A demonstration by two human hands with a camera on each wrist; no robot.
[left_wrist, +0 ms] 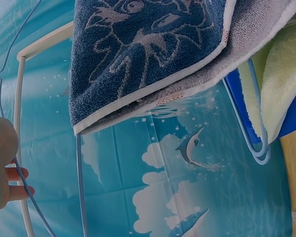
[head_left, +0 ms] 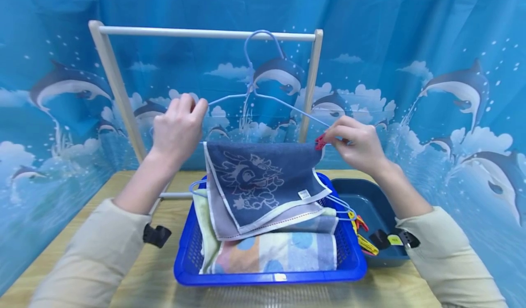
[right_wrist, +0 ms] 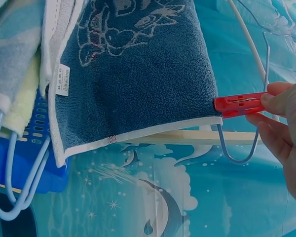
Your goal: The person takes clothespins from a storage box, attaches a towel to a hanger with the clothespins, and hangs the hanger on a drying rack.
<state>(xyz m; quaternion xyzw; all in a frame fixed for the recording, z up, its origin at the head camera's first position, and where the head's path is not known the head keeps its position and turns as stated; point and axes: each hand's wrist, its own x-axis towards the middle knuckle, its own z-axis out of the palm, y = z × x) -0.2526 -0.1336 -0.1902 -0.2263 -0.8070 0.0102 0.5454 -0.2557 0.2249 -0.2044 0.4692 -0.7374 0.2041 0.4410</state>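
A dark blue towel (head_left: 255,185) with a pale cartoon pattern hangs folded over the lower bar of a light blue wire hanger (head_left: 230,97). My left hand (head_left: 178,123) grips the hanger's left side, with its fingers curled around the wire in the left wrist view. At the other end, my right hand (head_left: 355,143) pinches a red clothespin (right_wrist: 239,103) between thumb and fingers. The clothespin's tip sits on the towel's upper right corner, at the bar. Above, the hanger's hook (head_left: 263,32) overlaps the top rail of a rack in the head view.
Under the towel stands a blue basket (head_left: 271,278) with folded towels (head_left: 283,253) and more wire hangers (head_left: 343,207). To its right, a dark bin (head_left: 394,203) contains yellow and red clothespins (head_left: 365,244). The white-railed rack (head_left: 205,33) stands behind, before a dolphin-print curtain (head_left: 452,93).
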